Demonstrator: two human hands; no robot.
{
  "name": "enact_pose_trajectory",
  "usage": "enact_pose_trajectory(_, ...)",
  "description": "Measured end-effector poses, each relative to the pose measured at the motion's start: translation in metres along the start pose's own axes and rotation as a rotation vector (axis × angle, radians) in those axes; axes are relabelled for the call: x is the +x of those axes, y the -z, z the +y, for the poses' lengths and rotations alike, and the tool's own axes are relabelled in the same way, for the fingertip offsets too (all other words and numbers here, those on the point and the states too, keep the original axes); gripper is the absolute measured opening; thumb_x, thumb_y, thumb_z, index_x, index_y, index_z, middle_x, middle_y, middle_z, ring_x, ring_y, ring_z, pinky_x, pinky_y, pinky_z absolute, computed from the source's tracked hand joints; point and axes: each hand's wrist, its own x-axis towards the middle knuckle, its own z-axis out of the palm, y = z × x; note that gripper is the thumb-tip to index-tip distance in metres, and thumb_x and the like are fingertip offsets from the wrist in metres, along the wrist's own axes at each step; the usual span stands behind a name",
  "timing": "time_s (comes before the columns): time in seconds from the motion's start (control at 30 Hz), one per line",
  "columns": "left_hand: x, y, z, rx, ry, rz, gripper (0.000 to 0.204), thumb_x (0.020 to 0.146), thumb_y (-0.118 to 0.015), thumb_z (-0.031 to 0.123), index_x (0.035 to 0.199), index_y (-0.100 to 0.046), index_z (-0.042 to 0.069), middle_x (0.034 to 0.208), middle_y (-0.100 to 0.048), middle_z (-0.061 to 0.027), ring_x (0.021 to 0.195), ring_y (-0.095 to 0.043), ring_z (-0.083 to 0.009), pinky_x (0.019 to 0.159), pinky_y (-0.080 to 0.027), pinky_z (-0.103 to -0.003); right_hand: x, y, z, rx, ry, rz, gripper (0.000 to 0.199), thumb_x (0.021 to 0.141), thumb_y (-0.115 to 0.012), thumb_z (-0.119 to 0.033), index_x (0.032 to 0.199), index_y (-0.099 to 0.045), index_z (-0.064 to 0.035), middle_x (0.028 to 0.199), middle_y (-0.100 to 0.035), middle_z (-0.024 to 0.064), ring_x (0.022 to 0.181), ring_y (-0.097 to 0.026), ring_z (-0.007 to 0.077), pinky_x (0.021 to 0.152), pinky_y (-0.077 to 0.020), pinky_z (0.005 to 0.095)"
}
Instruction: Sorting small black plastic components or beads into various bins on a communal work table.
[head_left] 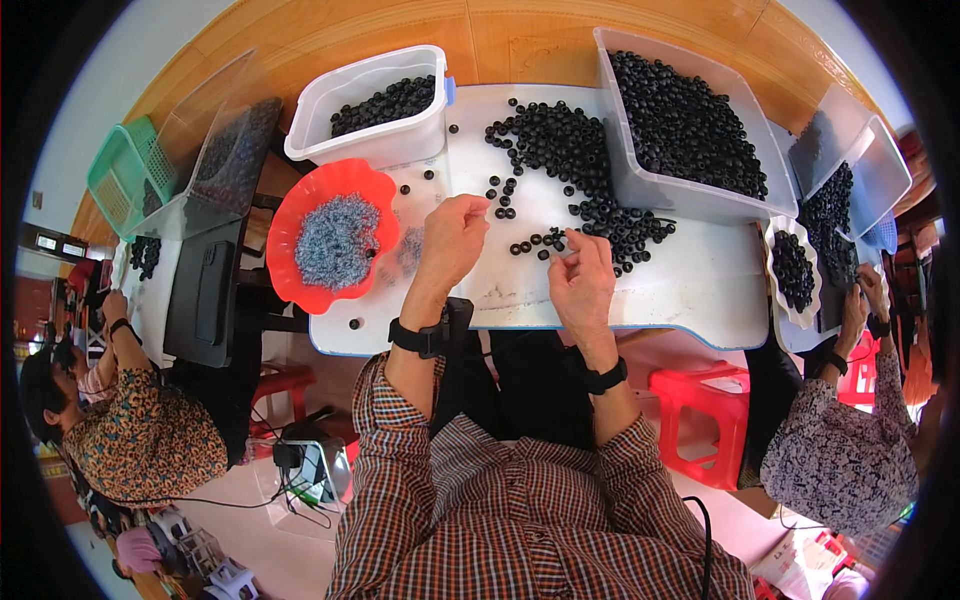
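My left hand (455, 240) is over the white table, its thumb and forefinger pressed together in a pinch. What it holds, if anything, is too small to make out. A few small black round pieces with holes (504, 200) lie just beyond its fingertips. To its right, my right hand (583, 280) has its fingers curled and closed beside the near edge of the spread-out black pieces (565, 145). Whatever sits between those fingers cannot be made out. Left of my left hand stands a red scalloped bowl (285, 262) with a heap of tiny grey-blue pieces (338, 238).
A white tub (400, 145) and a large clear bin (690, 195), both with black pieces, stand at the back of the table (690, 300). Co-workers sit at left (150, 430) and right (840, 440). A red stool (705, 420) is beside my right arm.
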Motion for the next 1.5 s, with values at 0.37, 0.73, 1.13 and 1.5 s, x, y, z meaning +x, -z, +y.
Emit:
enact_pose_trajectory(0.37, 0.001, -0.019, -0.005, 0.315, -0.2, 0.114, 0.025, 0.083, -0.063, 0.008, 0.107, -0.069, 0.004, 0.086, -0.062, -0.0162, 0.073, -0.062, -0.0296, 0.069, -0.05, -0.037, -0.001, 0.003, -0.004, 0.052, 0.025, -0.012, 0.035, 0.076, -0.065, 0.009, 0.11, -0.061, 0.0021, 0.103, -0.056, 0.0125, 0.068, -0.059, 0.0133, 0.053, -0.0508, 0.0231)
enact_pose_trajectory(0.73, -0.002, -0.025, 0.009, 0.449, -0.11, 0.068, 0.023, 0.079, -0.073, 0.016, 0.096, -0.066, 0.002, 0.09, -0.06, -0.0162, 0.073, -0.061, -0.0303, 0.069, -0.049, -0.039, 0.0, 0.005, -0.004, 0.008, 0.049, -0.002, 0.034, 0.077, -0.063, 0.011, 0.109, -0.061, 0.0019, 0.103, -0.055, 0.0124, 0.068, -0.059, 0.0148, 0.053, -0.0517, 0.0241)
enact_pose_trajectory(1.13, -0.061, -0.006, 0.015, -0.679, 0.136, -0.024, 0.02, 0.086, -0.069, 0.002, 0.105, -0.064, -0.004, 0.093, -0.068, -0.0102, 0.081, -0.066, -0.0153, 0.073, -0.056, -0.027, -0.008, 0.003, -0.001, -0.001, 0.05, 0.045, 0.03, 0.08, -0.062, 0.011, 0.109, -0.061, 0.0027, 0.104, -0.055, 0.0117, 0.069, -0.059, 0.0123, 0.054, -0.0512, 0.0232)
enact_pose_trajectory(1.5, -0.113, -0.014, -0.001, -1.456, 0.238, -0.074, 0.024, 0.096, -0.056, 0.004, 0.117, -0.061, -0.007, 0.11, -0.065, -0.0164, 0.097, -0.068, -0.0248, 0.089, -0.058, -0.035, -0.013, 0.0, -0.001, -0.062, 0.092, 0.061, 0.029, 0.081, -0.064, 0.008, 0.109, -0.062, 0.0019, 0.102, -0.055, 0.0119, 0.068, -0.059, 0.0128, 0.056, -0.0516, 0.0244)
